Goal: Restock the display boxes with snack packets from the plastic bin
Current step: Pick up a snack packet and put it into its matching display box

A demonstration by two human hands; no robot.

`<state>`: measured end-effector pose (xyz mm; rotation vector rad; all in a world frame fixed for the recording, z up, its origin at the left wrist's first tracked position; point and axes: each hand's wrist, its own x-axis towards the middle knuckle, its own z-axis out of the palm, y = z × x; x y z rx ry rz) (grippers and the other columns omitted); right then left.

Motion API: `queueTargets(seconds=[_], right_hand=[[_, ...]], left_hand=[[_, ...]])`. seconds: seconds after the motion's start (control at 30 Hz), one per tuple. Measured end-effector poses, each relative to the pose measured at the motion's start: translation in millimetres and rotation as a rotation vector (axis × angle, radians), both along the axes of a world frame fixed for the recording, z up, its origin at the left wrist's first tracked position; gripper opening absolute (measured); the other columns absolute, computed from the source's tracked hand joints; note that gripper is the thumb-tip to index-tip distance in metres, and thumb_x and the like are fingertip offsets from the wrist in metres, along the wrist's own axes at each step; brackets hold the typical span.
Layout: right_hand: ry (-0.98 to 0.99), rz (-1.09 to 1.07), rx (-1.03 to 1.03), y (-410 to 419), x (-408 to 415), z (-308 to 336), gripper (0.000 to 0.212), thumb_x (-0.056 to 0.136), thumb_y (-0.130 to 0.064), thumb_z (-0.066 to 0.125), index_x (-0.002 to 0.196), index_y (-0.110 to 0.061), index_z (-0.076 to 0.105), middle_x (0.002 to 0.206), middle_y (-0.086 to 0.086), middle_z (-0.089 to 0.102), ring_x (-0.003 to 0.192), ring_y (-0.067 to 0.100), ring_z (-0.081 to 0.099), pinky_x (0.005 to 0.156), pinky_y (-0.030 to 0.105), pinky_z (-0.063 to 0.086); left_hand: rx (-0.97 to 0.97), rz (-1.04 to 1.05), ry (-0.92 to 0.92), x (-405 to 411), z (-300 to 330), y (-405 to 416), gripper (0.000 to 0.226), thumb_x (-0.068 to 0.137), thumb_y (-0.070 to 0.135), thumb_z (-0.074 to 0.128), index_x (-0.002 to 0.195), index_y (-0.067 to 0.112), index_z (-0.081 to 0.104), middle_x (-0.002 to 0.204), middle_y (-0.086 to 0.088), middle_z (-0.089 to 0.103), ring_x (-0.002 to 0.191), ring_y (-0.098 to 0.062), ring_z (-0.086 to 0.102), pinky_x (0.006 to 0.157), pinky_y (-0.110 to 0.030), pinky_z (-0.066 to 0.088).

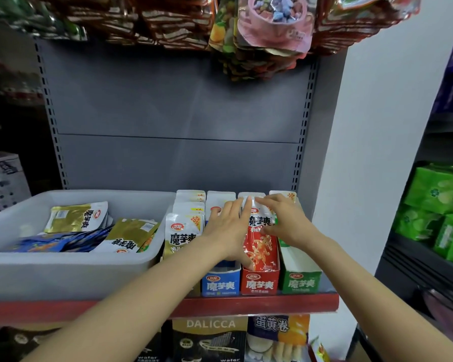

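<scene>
A grey plastic bin (63,273) sits on the shelf at left, holding gold packets (76,216) and blue packets (50,242). To its right stand display boxes: a gold one full of packets (185,231), a blue box (221,283), a red box (259,283) and a green box (300,282). A red-and-white snack packet (260,244) stands upright in the red box. My left hand (226,226) lies flat against its left side, fingers straight. My right hand (285,218) touches its top and right side with straight fingers.
The red shelf edge (272,304) runs below the boxes. Hanging snack bags (267,35) dangle above. Wafer and egg-roll packs (212,338) fill the lower shelf. Green packs (437,205) sit on a neighbouring shelf at right, and a white wall (377,152) stands between.
</scene>
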<state>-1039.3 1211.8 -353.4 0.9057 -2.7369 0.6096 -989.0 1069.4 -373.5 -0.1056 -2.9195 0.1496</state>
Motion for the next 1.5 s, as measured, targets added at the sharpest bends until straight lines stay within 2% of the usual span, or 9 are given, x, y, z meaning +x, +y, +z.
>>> queueTargets(seconds=[0.3,0.47,0.63,0.73,0.9,1.07,1.3,1.43,1.5], right_hand=[[-0.085,0.026,0.139,3,-3,2,0.078,0.08,-0.021,0.073,0.146,-0.023,0.031,0.152,0.0,0.032,0.138,0.019,0.031,0.109,0.031,0.03],[-0.129,0.037,0.08,5,-2,4,0.076,0.082,-0.014,0.071,0.146,-0.02,0.03,0.147,0.001,0.039,0.132,0.02,0.039,0.101,0.031,0.039],[-0.017,0.035,-0.007,2,-1,6,0.06,0.086,-0.021,0.066,0.141,-0.018,0.04,0.147,0.003,0.04,0.132,0.019,0.04,0.108,0.033,0.034],[0.134,0.048,-0.117,-10,6,12,0.041,0.09,-0.02,0.059,0.131,-0.018,0.052,0.136,0.002,0.051,0.122,0.016,0.047,0.097,0.023,0.034],[0.101,0.204,-0.286,-59,35,26,0.024,0.09,-0.014,0.056,0.113,-0.015,0.065,0.106,0.0,0.068,0.092,0.01,0.061,0.084,0.021,0.047],[0.02,0.375,-0.339,-143,61,27,0.021,0.089,-0.011,0.056,0.106,-0.014,0.067,0.097,0.001,0.07,0.079,0.007,0.058,0.074,0.014,0.042],[-0.194,0.401,0.117,-264,68,9,0.043,0.095,-0.021,0.05,0.135,-0.007,0.045,0.137,0.014,0.05,0.124,0.028,0.048,0.098,0.03,0.037],[-0.334,0.391,0.445,-289,55,-7,0.057,0.088,-0.028,0.062,0.138,-0.011,0.041,0.135,0.008,0.047,0.123,0.029,0.047,0.1,0.036,0.042],[-0.399,0.377,0.513,-294,48,-12,0.064,0.082,-0.032,0.07,0.135,-0.015,0.04,0.131,0.006,0.048,0.117,0.028,0.051,0.095,0.038,0.047]], left_hand=[[-0.098,0.057,0.0,1,-1,10,0.129,0.063,0.058,0.076,0.149,0.009,-0.006,0.151,-0.012,0.013,0.141,-0.03,0.01,0.114,-0.049,0.017],[0.099,-0.019,-0.013,2,5,4,0.121,0.066,0.053,0.077,0.15,0.014,-0.001,0.153,-0.007,0.013,0.141,-0.025,0.011,0.114,-0.046,0.018],[0.38,-0.105,0.156,8,18,-11,0.067,0.086,0.033,0.063,0.143,0.02,0.031,0.144,-0.002,0.033,0.133,-0.019,0.032,0.106,-0.037,0.035],[0.508,-0.102,0.271,17,29,-22,0.036,0.089,0.025,0.057,0.124,0.022,0.052,0.123,0.001,0.053,0.11,-0.017,0.053,0.093,-0.039,0.046],[0.647,-0.011,0.413,53,47,-66,0.015,0.087,0.024,0.057,0.1,0.026,0.064,0.084,0.012,0.065,0.082,-0.01,0.062,0.08,-0.034,0.052],[0.73,0.187,0.49,93,40,-146,0.008,0.088,0.02,0.06,0.086,0.026,0.065,0.077,0.012,0.065,0.075,-0.003,0.06,0.064,-0.018,0.045],[0.663,0.516,0.253,111,12,-265,0.013,0.086,0.016,0.059,0.096,0.012,0.067,0.09,-0.003,0.069,0.093,-0.022,0.065,0.069,-0.022,0.04],[0.493,0.505,-0.085,105,5,-284,0.045,0.088,0.033,0.061,0.127,0.011,0.056,0.133,-0.007,0.055,0.12,-0.024,0.051,0.09,-0.025,0.039],[0.462,0.506,-0.166,100,2,-288,0.053,0.087,0.038,0.063,0.131,0.012,0.051,0.136,-0.005,0.051,0.121,-0.023,0.049,0.095,-0.029,0.041]])
